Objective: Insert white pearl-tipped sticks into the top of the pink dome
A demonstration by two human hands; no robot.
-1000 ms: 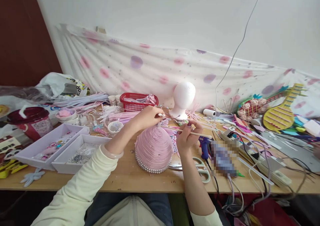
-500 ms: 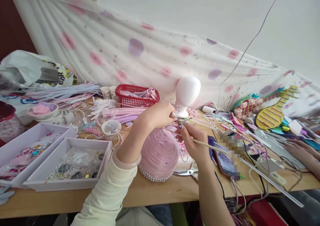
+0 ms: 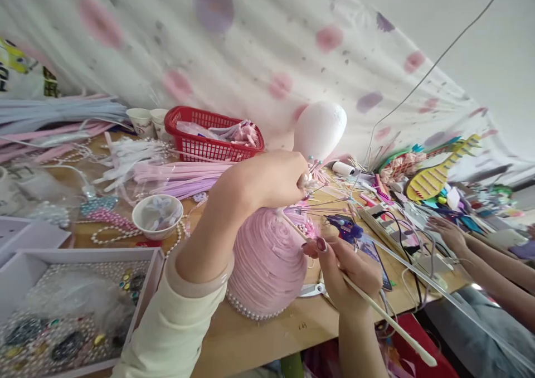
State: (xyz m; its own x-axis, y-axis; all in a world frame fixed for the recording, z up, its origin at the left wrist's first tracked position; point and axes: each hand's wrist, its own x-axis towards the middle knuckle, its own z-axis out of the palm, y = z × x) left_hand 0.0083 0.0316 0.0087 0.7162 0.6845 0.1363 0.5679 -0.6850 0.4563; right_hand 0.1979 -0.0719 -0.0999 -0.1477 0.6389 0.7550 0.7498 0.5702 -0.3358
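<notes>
A pink domed piece, wound with pipe-cleaner strands and edged with pearl beads, stands on the table below my hands. My left hand reaches over it with bent fingers closed around a pearly item and several thin pins or wires with beaded ends. My right hand pinches a long pale stick. The stick's upper end is near the dome's swirled top, and its lower end slants toward the front right. Behind my left hand stands a white foam head. Scissors lie beside the dome.
A red basket, pink and purple pipe cleaners, a paper cup and a white bead box are on the left. A glue gun and cables lie right. Another person's hands rest farther right.
The view has moved closer and tilted. My right hand has shifted right and down from my left hand, turning the stick steeper. The glue gun now shows.
</notes>
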